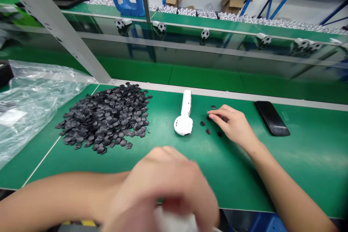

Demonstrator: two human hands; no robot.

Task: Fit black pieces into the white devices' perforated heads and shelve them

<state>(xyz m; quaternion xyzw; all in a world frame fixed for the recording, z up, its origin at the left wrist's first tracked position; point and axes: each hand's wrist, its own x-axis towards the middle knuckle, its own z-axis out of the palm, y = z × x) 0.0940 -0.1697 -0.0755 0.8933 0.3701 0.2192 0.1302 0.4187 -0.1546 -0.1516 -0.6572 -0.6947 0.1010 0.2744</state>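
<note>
Head camera view, and from where I stand the person's right hand (235,125) is over a few loose black pieces (208,131), thumb and forefinger drawn together; whether they pinch one, I can't tell. The left hand (165,181) curls, blurred, close to the camera, above something pale (175,222); its grip is unclear. A white handle with a round end (183,124) lies on the green table (312,159), between the loose pieces and a big black heap (106,116). A phone (272,118) lies beyond the right hand.
</note>
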